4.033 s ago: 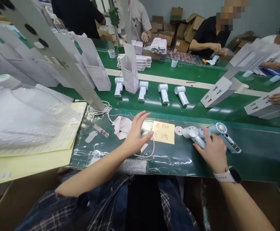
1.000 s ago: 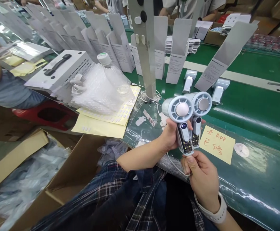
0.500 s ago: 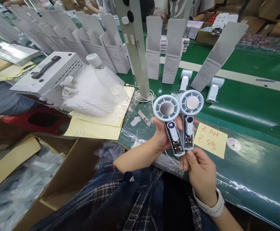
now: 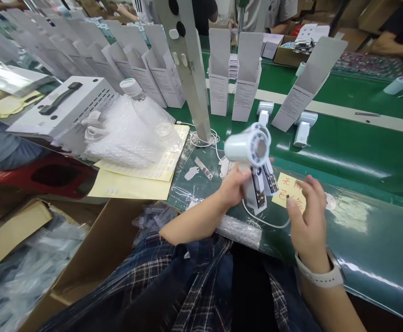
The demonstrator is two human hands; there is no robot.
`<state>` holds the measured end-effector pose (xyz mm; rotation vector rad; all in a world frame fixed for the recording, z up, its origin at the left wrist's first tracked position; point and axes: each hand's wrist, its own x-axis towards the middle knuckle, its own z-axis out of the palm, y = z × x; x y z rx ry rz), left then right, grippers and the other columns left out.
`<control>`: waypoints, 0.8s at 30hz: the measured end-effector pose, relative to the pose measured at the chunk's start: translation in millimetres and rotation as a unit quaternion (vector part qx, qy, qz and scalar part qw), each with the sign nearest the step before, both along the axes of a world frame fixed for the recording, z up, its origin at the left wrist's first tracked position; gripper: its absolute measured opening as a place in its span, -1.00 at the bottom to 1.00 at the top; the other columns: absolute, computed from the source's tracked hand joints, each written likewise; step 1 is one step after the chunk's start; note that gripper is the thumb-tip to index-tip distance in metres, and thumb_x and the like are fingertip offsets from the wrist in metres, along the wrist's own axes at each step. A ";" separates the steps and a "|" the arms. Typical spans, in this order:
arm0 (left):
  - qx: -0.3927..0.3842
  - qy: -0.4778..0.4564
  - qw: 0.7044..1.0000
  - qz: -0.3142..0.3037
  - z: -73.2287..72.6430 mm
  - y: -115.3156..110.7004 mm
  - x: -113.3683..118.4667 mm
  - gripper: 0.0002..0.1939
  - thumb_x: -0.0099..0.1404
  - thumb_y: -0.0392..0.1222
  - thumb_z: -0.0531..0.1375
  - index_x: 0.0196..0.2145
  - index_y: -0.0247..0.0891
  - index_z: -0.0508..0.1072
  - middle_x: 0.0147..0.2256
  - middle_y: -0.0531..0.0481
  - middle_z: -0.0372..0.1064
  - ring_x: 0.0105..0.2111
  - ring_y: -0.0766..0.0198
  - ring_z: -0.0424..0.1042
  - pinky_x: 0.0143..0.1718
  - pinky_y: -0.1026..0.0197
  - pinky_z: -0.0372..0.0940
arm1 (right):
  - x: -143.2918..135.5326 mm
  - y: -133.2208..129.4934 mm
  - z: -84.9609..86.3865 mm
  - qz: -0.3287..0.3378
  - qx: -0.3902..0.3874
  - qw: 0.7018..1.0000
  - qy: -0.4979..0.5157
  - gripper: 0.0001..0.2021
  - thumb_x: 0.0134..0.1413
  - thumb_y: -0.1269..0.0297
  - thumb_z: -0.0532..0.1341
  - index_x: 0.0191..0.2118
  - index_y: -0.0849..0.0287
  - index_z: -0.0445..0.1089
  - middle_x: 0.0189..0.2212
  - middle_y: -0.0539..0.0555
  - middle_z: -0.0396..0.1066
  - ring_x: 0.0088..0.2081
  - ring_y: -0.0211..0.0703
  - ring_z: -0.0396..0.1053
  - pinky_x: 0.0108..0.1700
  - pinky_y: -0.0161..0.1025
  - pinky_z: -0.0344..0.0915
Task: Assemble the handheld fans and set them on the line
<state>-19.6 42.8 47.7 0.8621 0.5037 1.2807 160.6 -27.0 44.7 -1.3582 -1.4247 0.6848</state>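
My left hand point(image 4: 235, 184) is wrapped round two pale blue handheld fans, a front one point(image 4: 246, 146) and one partly behind it point(image 4: 269, 177). Their round heads point to the right, and dark circuit strips show along the handles. To the right, my right hand point(image 4: 308, 216) is raised over the table, apart from the fans. A white cable point(image 4: 269, 224) curves to its thumb, and a small dark tip shows by the thumb; the grip itself is partly hidden. Under and between the hands lies a yellow note point(image 4: 287, 186) with red writing.
A metal post point(image 4: 189, 69) rises from the green table. Behind stand open white boxes point(image 4: 218, 90), with two more fans point(image 4: 303, 129) lying near them. At left are a white metal case point(image 4: 63, 103), bubble wrap point(image 4: 118, 133) and yellow sheets point(image 4: 132, 184). Other people are across the table.
The fans have turned from facing me to facing right, held in my left hand. My right hand has come away from their lower ends, moving right and slightly up, with the cable trailing to it.
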 end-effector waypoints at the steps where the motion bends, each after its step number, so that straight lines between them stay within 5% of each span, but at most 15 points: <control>1: 0.025 0.046 0.998 -0.038 0.1 -4.5 -4.5 -0.30 -0.03 0.33 0.50 -0.11 -0.24 0.53 -0.11 -0.19 0.55 0.08 -0.17 0.50 0.11 -0.13 0.44 | 6.0 0.6 -0.4 0.022 -0.014 0.999 0.036 -0.59 0.33 0.00 0.30 0.18 0.03 0.44 0.41 0.20 0.22 0.46 0.28 0.11 0.44 0.31 0.06; 3: 0.066 0.115 0.983 -0.127 -0.4 -14.9 -13.8 -0.28 -0.04 0.21 0.57 -0.03 -0.23 0.56 -0.08 -0.21 0.55 0.07 -0.17 0.51 0.11 -0.11 0.44 | 17.1 -3.7 0.4 0.110 -0.055 0.985 0.125 -0.47 0.27 0.02 0.37 0.29 -0.02 0.38 0.34 0.21 0.34 0.35 0.26 0.31 0.34 0.24 0.30; 5: 0.068 0.133 0.972 -0.183 -2.1 -22.9 -20.9 -0.28 0.05 0.17 0.54 0.08 -0.21 0.54 -0.03 -0.23 0.54 0.07 -0.11 0.51 0.14 -0.08 0.43 | 25.7 -11.9 2.4 0.154 -0.078 0.970 0.170 -0.52 0.19 0.04 0.45 0.18 -0.01 0.48 0.09 0.21 0.56 0.08 0.21 0.55 0.08 0.10 0.53; 9: -0.026 0.037 0.996 -0.081 -6.1 -28.4 -19.9 -0.41 0.27 0.34 0.36 -0.01 -0.19 0.48 -0.17 -0.06 0.49 -0.14 0.17 0.53 0.10 -0.02 0.47 | 29.6 -19.1 2.3 0.108 -0.096 0.965 0.220 -0.65 0.05 0.13 0.56 -0.07 0.01 0.55 -0.28 0.03 0.56 -0.30 -0.10 0.54 -0.27 -0.20 0.51; 15: -0.048 0.012 0.993 -0.106 4.2 -45.5 -4.4 -0.45 0.11 -0.13 0.52 -0.08 -0.18 0.32 -0.23 0.07 0.37 -0.33 0.34 0.46 -0.26 0.23 0.45 | 21.2 -18.5 -1.1 0.138 -0.089 0.930 0.328 -0.72 0.25 0.11 0.43 0.04 -0.03 0.53 -0.09 0.05 0.54 -0.24 -0.19 0.49 -0.22 -0.24 0.52; 24: 0.012 0.041 0.988 -0.150 3.4 -49.7 -3.0 -0.49 0.23 -0.12 0.46 -0.05 -0.19 0.26 -0.20 0.06 0.36 -0.34 0.35 0.46 -0.33 0.25 0.43 | 19.6 -32.2 -5.9 0.109 -0.106 0.924 0.351 -0.74 0.24 0.18 0.44 0.01 -0.04 0.54 -0.12 0.03 0.56 -0.26 -0.20 0.52 -0.20 -0.25 0.53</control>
